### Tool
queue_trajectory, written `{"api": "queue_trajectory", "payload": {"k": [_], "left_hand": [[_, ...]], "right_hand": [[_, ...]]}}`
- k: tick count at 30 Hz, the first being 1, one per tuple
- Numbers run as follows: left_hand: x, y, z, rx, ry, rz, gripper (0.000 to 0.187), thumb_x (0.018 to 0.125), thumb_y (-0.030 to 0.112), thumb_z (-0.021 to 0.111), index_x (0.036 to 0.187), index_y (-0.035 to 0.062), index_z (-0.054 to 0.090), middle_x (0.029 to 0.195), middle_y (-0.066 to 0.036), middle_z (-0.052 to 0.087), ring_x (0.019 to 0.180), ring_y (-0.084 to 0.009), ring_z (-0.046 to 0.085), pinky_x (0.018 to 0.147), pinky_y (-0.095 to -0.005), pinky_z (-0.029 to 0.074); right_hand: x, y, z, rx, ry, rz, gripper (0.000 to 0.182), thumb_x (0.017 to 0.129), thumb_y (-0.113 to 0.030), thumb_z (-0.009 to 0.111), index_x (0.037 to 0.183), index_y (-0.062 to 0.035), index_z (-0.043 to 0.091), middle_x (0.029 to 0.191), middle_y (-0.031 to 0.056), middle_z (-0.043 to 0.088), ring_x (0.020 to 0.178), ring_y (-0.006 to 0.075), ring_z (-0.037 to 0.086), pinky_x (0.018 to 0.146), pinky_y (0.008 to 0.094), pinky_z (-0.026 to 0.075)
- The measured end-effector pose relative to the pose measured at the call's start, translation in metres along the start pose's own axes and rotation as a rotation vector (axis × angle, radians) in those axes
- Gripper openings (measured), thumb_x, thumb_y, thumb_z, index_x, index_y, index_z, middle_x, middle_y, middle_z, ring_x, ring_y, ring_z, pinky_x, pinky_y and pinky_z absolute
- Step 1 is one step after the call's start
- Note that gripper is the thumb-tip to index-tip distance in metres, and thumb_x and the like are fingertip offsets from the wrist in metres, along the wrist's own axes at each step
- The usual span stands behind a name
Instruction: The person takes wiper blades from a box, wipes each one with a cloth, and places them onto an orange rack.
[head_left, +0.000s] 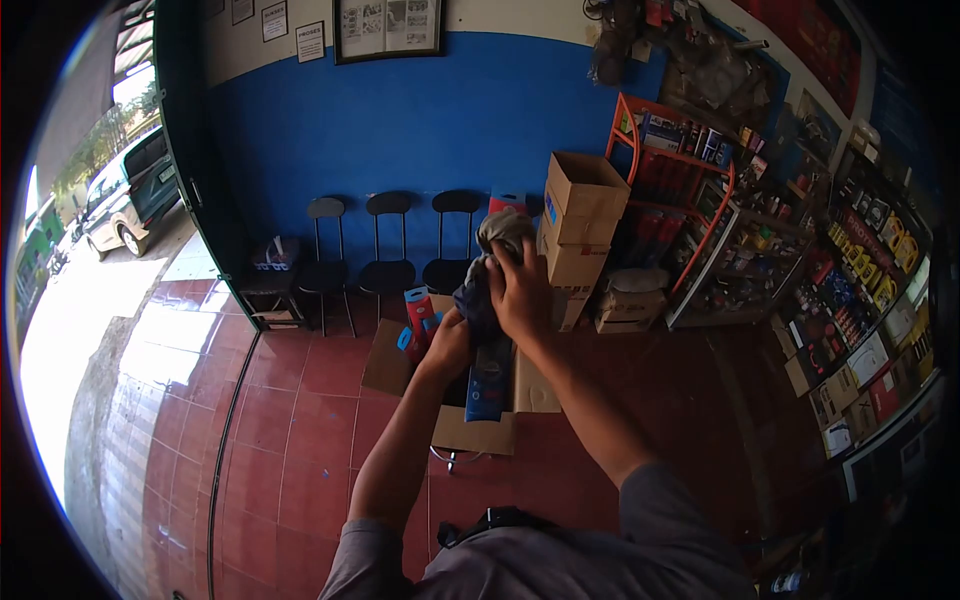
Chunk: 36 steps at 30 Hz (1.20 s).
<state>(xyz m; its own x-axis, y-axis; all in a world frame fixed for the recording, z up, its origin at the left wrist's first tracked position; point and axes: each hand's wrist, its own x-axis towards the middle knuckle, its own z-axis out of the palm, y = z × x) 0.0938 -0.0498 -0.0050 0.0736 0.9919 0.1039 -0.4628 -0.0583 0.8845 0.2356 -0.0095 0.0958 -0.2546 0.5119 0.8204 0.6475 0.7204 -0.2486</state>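
Note:
Both arms reach forward over an open cardboard box (pixel 475 432). My right hand (pixel 522 295) is closed on a crumpled cloth (pixel 507 230), greyish at the top and dark blue lower down. Lower and to the left, my left hand (pixel 447 347) grips the dark blue end of that cloth. Whether something is wrapped inside the cloth cannot be seen. Below the hands, a blue package (pixel 488 390) stands in the box. A red and blue package (pixel 418 312) sticks up beside my left hand. The box's other contents are partly hidden by my hands and the cloth.
Several black chairs (pixel 388 275) line the blue wall (pixel 400 120). Stacked cardboard boxes (pixel 578 225) stand ahead to the right, beside an orange rack (pixel 680 155). Shelves of bottles (pixel 870 250) fill the far right. On the left, a doorway opens onto a parked car (pixel 125 205).

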Motion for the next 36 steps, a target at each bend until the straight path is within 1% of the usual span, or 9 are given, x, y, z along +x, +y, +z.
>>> {"api": "queue_trajectory", "payload": {"k": [9, 11, 12, 13, 17, 20, 24, 28, 36], "left_hand": [[0.012, 0.036, -0.021, -0.145, 0.177, 0.270, 0.053, 0.109, 0.011, 0.047, 0.161, 0.0138, 0.036, 0.141, -0.008, 0.060, 0.116, -0.0143, 0.064, 0.098, -0.0306, 0.053], [0.016, 0.025, -0.040, 0.222, 0.367, 0.383, 0.054, 0.107, 0.009, 0.046, 0.160, 0.0142, 0.038, 0.122, -0.004, 0.066, 0.101, -0.0083, 0.064, 0.088, -0.0257, 0.052], [0.013, 0.022, -0.040, 0.279, 0.398, 0.448, 0.053, 0.105, 0.008, 0.047, 0.158, 0.0129, 0.043, 0.096, 0.003, 0.063, 0.082, -0.0028, 0.056, 0.074, -0.0208, 0.048], [0.012, 0.018, -0.040, 0.280, 0.392, 0.450, 0.053, 0.105, 0.008, 0.047, 0.158, 0.0129, 0.043, 0.096, 0.003, 0.063, 0.082, -0.0028, 0.056, 0.074, -0.0208, 0.048], [-0.012, 0.041, -0.004, 0.054, 0.396, 0.294, 0.051, 0.105, 0.017, 0.055, 0.155, 0.0132, 0.045, 0.095, 0.002, 0.058, 0.077, -0.0052, 0.052, 0.067, -0.0236, 0.047], [-0.013, 0.037, 0.008, 0.311, 0.386, 0.178, 0.043, 0.105, 0.033, 0.058, 0.142, 0.0111, 0.054, 0.104, -0.004, 0.062, 0.098, -0.0102, 0.061, 0.076, -0.0296, 0.052], [-0.008, 0.032, 0.016, 0.049, 0.279, 0.142, 0.042, 0.109, 0.026, 0.054, 0.145, 0.0058, 0.052, 0.126, -0.008, 0.065, 0.113, -0.0156, 0.062, 0.096, -0.0262, 0.048], [0.004, 0.007, 0.003, 0.296, 0.189, 0.358, 0.052, 0.113, 0.031, 0.045, 0.158, 0.0059, 0.040, 0.140, -0.007, 0.060, 0.125, -0.0135, 0.057, 0.106, -0.0283, 0.045], [-0.035, 0.022, -0.006, 0.330, 0.012, 0.174, 0.049, 0.111, 0.022, 0.048, 0.156, 0.0029, 0.041, 0.144, -0.010, 0.058, 0.132, -0.0127, 0.052, 0.110, -0.0263, 0.040]], "right_hand": [[-0.168, -0.015, -0.012, 0.249, -0.398, -0.059, 0.029, 0.096, -0.023, 0.071, 0.124, -0.0140, 0.071, 0.124, 0.0196, 0.055, 0.097, 0.0389, 0.069, 0.080, 0.0456, 0.059], [-0.177, -0.003, -0.022, 0.231, -0.528, 0.003, 0.028, 0.095, -0.023, 0.071, 0.122, -0.0133, 0.072, 0.119, 0.0190, 0.058, 0.096, 0.0387, 0.069, 0.081, 0.0459, 0.059], [-0.176, 0.001, -0.028, 0.209, -0.666, 0.069, 0.028, 0.095, -0.023, 0.072, 0.120, -0.0126, 0.073, 0.114, 0.0184, 0.060, 0.096, 0.0384, 0.069, 0.082, 0.0463, 0.058], [-0.173, 0.007, -0.033, 0.206, -0.660, 0.071, 0.028, 0.095, -0.023, 0.072, 0.120, -0.0126, 0.073, 0.114, 0.0184, 0.060, 0.096, 0.0384, 0.069, 0.082, 0.0463, 0.058], [-0.121, 0.012, -0.046, 0.495, -0.414, 0.158, 0.034, 0.094, -0.023, 0.072, 0.120, -0.0028, 0.069, 0.110, 0.0211, 0.068, 0.104, 0.0386, 0.069, 0.092, 0.0446, 0.055], [-0.097, -0.014, -0.054, 0.595, -0.170, 0.287, 0.038, 0.093, -0.023, 0.072, 0.124, -0.0014, 0.065, 0.117, 0.0231, 0.068, 0.111, 0.0379, 0.068, 0.094, 0.0424, 0.053], [-0.093, -0.030, -0.036, 0.534, -0.052, 0.177, 0.036, 0.093, -0.017, 0.072, 0.125, -0.0013, 0.063, 0.115, 0.0215, 0.066, 0.111, 0.0372, 0.066, 0.095, 0.0431, 0.051], [-0.099, -0.029, 0.000, 0.481, 0.016, 0.097, 0.034, 0.093, -0.013, 0.073, 0.124, -0.0037, 0.065, 0.118, 0.0205, 0.060, 0.110, 0.0389, 0.063, 0.096, 0.0445, 0.049], [0.006, 0.003, 0.020, 0.406, 0.258, 0.004, 0.046, 0.096, -0.020, 0.071, 0.135, -0.0014, 0.052, 0.118, 0.0215, 0.060, 0.110, 0.0407, 0.064, 0.093, 0.0456, 0.052]]}}
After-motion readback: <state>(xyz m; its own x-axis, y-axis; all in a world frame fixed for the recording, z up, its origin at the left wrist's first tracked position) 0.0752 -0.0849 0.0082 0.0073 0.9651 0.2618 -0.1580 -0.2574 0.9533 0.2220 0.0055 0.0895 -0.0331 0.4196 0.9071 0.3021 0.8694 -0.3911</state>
